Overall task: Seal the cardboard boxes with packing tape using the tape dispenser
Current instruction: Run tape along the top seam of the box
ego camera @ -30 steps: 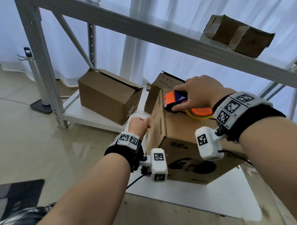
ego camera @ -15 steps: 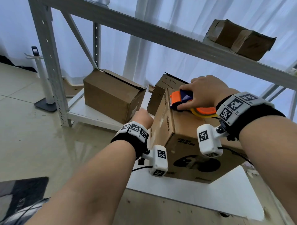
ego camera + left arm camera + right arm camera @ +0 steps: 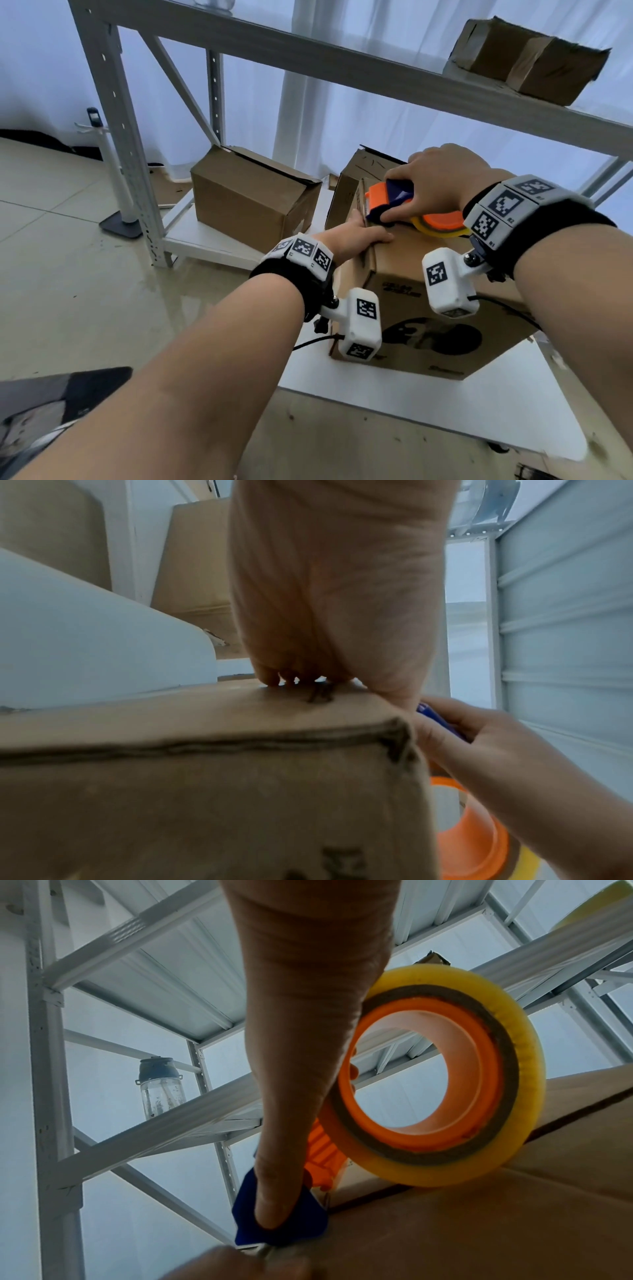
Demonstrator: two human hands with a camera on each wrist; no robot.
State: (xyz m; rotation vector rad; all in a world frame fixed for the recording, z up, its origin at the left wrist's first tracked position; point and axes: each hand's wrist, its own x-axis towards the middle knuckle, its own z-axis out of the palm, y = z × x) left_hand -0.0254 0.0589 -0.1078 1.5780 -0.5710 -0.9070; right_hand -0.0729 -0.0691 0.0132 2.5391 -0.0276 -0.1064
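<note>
A brown cardboard box [image 3: 428, 308] with black print stands on a white low platform [image 3: 411, 404]. My right hand [image 3: 442, 185] grips an orange and blue tape dispenser [image 3: 390, 198] at the far left end of the box top. Its yellow tape roll [image 3: 445, 1074] rests on the top flaps by the seam. My left hand [image 3: 356, 236] lies on the box's upper left edge, just below the dispenser's front, thumb across the top. In the left wrist view the left hand's fingertips [image 3: 274, 679] press on the cardboard [image 3: 205, 791]. The dispenser's blade end is hidden by my hands.
Another closed box [image 3: 250, 202] sits on the lowest rack shelf to the left, and one more box [image 3: 349, 192] stands right behind mine. An open box [image 3: 527, 58] lies on the upper shelf. A rack post [image 3: 116, 137] stands left; a water bottle [image 3: 159, 1085] sits higher up.
My left hand has risen from the box's left side to its upper left edge, close under the dispenser. The right hand and dispenser have stayed at the same spot on the box.
</note>
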